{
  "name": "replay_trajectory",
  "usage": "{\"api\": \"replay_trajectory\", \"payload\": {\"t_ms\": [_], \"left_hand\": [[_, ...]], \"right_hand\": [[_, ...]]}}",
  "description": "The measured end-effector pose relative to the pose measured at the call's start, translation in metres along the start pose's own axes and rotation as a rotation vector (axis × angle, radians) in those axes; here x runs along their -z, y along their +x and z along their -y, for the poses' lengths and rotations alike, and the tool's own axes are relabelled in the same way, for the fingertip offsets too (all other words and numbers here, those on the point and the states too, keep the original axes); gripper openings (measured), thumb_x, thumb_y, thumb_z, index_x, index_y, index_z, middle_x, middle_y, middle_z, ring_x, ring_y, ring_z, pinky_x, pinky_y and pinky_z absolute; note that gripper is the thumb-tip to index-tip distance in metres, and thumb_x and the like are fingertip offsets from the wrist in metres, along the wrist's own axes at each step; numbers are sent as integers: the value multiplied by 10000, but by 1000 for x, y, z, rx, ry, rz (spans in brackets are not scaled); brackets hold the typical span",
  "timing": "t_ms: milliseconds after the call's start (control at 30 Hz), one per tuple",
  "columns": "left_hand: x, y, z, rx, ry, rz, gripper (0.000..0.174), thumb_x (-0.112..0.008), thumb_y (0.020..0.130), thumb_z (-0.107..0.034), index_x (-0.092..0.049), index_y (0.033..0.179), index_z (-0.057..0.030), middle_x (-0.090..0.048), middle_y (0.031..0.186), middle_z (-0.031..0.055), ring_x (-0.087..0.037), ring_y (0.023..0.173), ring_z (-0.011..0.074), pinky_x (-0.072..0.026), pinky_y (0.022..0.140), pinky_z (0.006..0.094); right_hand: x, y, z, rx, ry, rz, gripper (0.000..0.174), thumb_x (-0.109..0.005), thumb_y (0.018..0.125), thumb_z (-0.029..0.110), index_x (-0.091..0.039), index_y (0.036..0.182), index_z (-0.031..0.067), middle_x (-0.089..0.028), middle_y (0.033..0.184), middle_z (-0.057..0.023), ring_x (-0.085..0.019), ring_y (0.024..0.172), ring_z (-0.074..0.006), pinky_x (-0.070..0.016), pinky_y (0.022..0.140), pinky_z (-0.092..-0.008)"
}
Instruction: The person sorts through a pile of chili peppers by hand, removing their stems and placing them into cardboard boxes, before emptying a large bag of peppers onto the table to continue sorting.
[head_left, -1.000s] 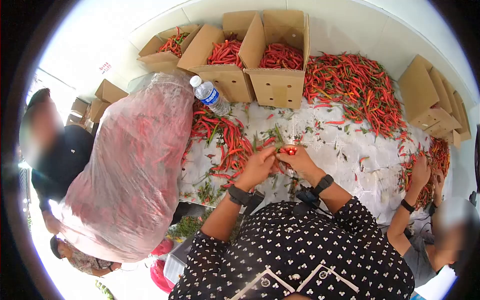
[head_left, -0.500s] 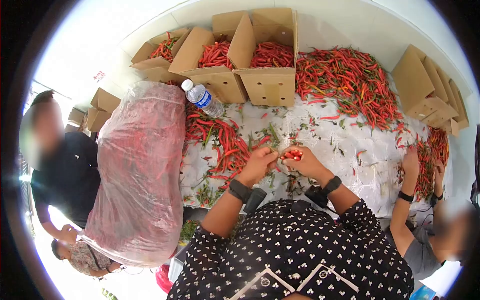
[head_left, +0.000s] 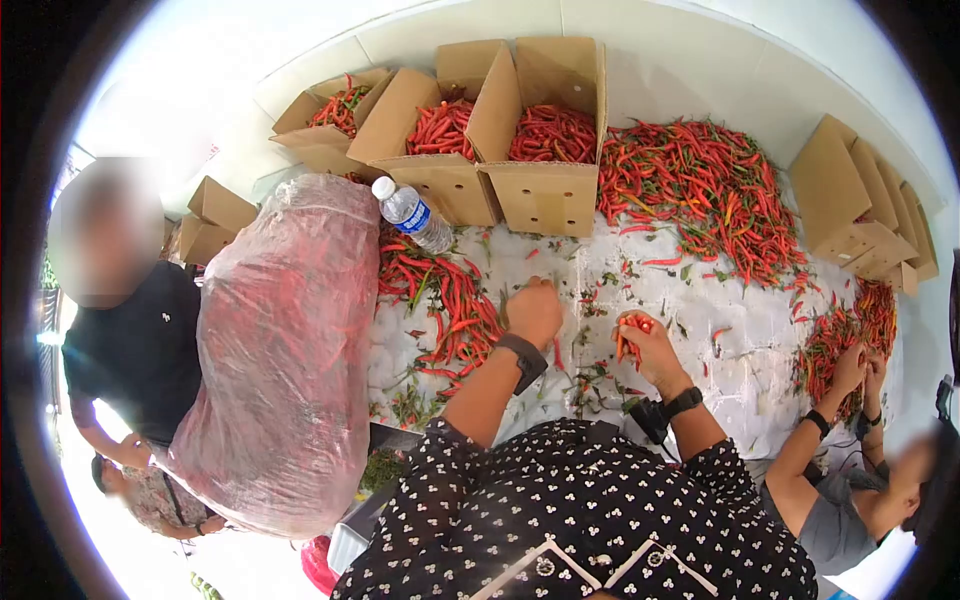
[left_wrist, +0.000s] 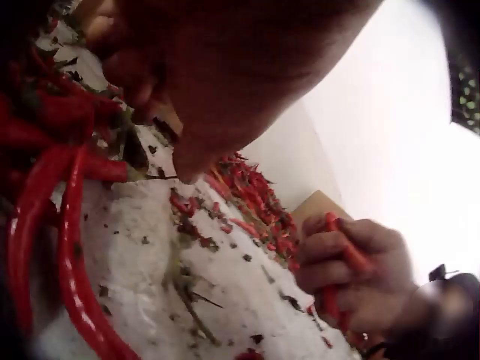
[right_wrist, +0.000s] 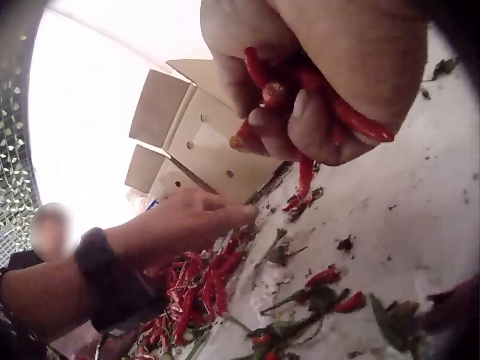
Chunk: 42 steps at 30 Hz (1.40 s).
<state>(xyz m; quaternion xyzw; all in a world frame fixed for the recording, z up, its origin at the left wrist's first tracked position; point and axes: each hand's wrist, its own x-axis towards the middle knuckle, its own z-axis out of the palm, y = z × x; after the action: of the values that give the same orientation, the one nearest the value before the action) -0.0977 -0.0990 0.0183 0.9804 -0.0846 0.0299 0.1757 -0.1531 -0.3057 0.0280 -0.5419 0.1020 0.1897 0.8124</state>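
Observation:
My right hand (head_left: 648,350) holds several red chilies (right_wrist: 306,82) in its curled fingers, raised over the white table covering. Their ends stick out between the fingers in the right wrist view. To its left, my left hand (head_left: 535,312) reaches low over the covering, beside a loose pile of red chilies (head_left: 465,300). In the left wrist view its thumb and fingers stand apart, with nothing visible gripped between them. Large chilies (left_wrist: 71,247) lie close under that hand. Green stems and leaf bits (right_wrist: 315,304) are scattered below both hands.
Open cardboard boxes (head_left: 545,195) of chilies line the wall, with a water bottle (head_left: 415,215) in front. A big chili heap (head_left: 700,200) lies at the back. A bulky plastic bag (head_left: 285,370) stands left, beside a person in black (head_left: 135,350). Another person's hands (head_left: 850,370) work at right.
My hands were close together in front of me and have moved apart. The left has gone forward over the table; the right has shifted rightward and lower, still holding the chilies.

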Motion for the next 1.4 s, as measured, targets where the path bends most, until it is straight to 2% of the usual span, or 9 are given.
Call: {"api": "replay_trajectory", "payload": {"t_ms": [500,633,700,833,933,1167,1233,1333,1400], "left_hand": [[34,-63,-9,-39,-655,205,206,-568,762,-131,-564,925,-5,-611,747,161,-609,690,306,-469,626,375],[52,-67,8,-130,-601,-7,230,-584,765,-152,-566,940,-3,-612,767,161,-608,680,282,-468,620,356],[69,-66,23,144,-690,-221,190,-583,781,-154,-559,859,17,-612,757,175,-605,697,297,-462,622,370],[98,-49,79,427,-1075,-531,189,-568,815,-132,-552,907,32,-596,697,82,-562,606,128,-447,528,270],[97,-19,135,441,-1064,-680,199,-573,816,-138,-551,915,33,-587,691,61,-548,575,104,-439,496,249],[117,83,217,534,-945,-622,230,-566,802,-110,-552,976,41,-621,768,90,-579,643,126,-457,543,271],[123,115,233,269,-631,-695,286,-562,793,-93,-546,1048,34,-640,885,117,-608,743,175,-479,633,299],[137,141,236,185,-1074,-530,330,-566,777,-86,-543,1090,18,-627,991,142,-611,839,235,-474,735,319],[137,132,240,207,-953,-588,336,-567,780,-93,-541,1096,20,-609,1022,164,-591,903,244,-454,783,318]], "right_hand": [[-39,21,-15,-35,-209,72,84,-625,784,70,-572,840,38,-550,657,8,-468,473,-62,-383,431,-206],[-60,21,-5,4,-214,54,85,-629,785,100,-556,783,57,-524,582,12,-442,423,-58,-326,370,-196],[-64,21,-4,-10,-211,75,79,-624,789,99,-562,799,50,-536,603,4,-445,431,-59,-329,369,-197],[-47,24,-14,-112,-189,86,49,-595,807,78,-560,818,46,-561,673,-32,-474,483,-81,-367,401,-192],[-28,32,-31,-171,-262,32,54,-580,816,90,-552,846,54,-550,665,-28,-473,484,-87,-348,368,-200],[-25,32,-42,-117,-216,-25,40,-563,819,83,-546,839,52,-531,626,-20,-471,470,-84,-344,370,-198],[-37,30,-31,-156,-234,-53,36,-551,817,78,-549,839,50,-531,620,-21,-472,466,-88,-352,383,-205],[-36,28,-31,-167,-242,-88,54,-555,809,75,-556,847,36,-538,634,-26,-469,470,-92,-355,401,-210],[-36,29,-29,-190,-254,-98,48,-554,809,69,-555,841,34,-538,635,-26,-471,475,-92,-358,409,-210]]}}
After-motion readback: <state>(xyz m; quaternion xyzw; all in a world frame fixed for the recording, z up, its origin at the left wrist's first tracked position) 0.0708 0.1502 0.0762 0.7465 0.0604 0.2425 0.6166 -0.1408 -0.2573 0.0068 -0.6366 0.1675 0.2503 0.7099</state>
